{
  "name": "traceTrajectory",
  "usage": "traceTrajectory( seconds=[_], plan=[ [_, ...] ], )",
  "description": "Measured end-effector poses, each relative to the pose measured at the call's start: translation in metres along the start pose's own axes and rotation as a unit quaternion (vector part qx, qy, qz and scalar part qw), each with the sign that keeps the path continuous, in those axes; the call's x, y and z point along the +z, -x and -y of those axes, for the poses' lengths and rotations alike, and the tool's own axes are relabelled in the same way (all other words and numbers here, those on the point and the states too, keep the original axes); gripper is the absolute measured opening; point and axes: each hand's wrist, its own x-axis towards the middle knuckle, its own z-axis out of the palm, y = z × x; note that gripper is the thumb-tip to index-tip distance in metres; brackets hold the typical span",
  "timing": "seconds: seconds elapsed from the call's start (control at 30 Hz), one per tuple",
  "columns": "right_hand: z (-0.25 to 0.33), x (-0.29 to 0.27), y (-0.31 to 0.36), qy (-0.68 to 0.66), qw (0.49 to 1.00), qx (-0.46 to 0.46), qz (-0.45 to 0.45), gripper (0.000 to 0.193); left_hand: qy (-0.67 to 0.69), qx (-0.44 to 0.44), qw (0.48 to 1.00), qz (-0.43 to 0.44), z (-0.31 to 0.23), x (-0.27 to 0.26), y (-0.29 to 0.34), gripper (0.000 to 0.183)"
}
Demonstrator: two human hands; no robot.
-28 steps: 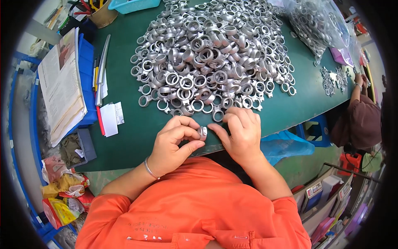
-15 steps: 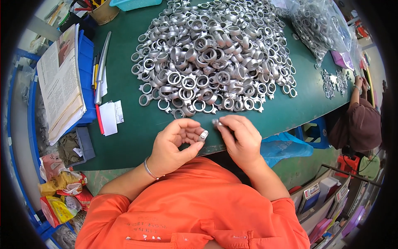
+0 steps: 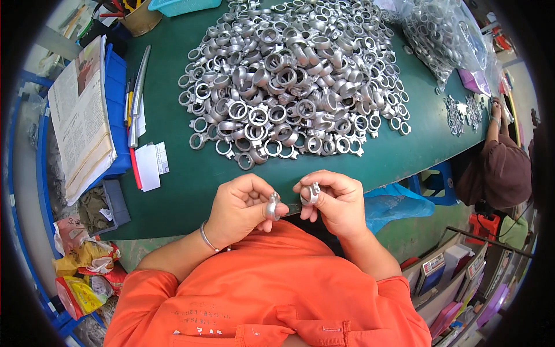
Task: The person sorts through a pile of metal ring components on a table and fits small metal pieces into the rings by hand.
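Note:
My left hand [image 3: 244, 205] pinches a silver metal ring [image 3: 272, 207] between thumb and fingers, its lugged end pointing up. Close by on the right, my right hand [image 3: 334, 199] grips another metal ring [image 3: 311, 194] of the same kind, with a small knobbed lug at its top. The two rings are apart, held over the table's near edge. Beyond my hands, a large heap of matching metal rings [image 3: 258, 115] covers the middle of the green table [image 3: 191, 179].
Left on the table are a blue tray with newspapers [image 3: 87, 115], a tapered metal rod [image 3: 137, 98], a red pen [image 3: 135, 168] and white paper slips [image 3: 149, 166]. A plastic bag of rings [image 3: 442, 34] lies far right. A co-worker [image 3: 500, 168] sits at the right edge.
Both hands have drawn slightly nearer my body and turned, so the rings now show more fully. The right hand's ring has come down from near the heap.

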Motion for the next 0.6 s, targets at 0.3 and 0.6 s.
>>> traceTrajectory(
  seconds=[0.3,0.6],
  plan=[
    [0.009,0.001,-0.008,0.161,0.978,-0.134,-0.016,0.013,0.153,-0.045,0.987,0.015,-0.012,0.011,-0.01,0.018],
    [0.025,-0.007,-0.056,0.523,0.769,-0.317,-0.186,0.026,-0.493,0.388,0.776,-0.066,-0.043,0.025,-0.058,0.013]
  ],
)
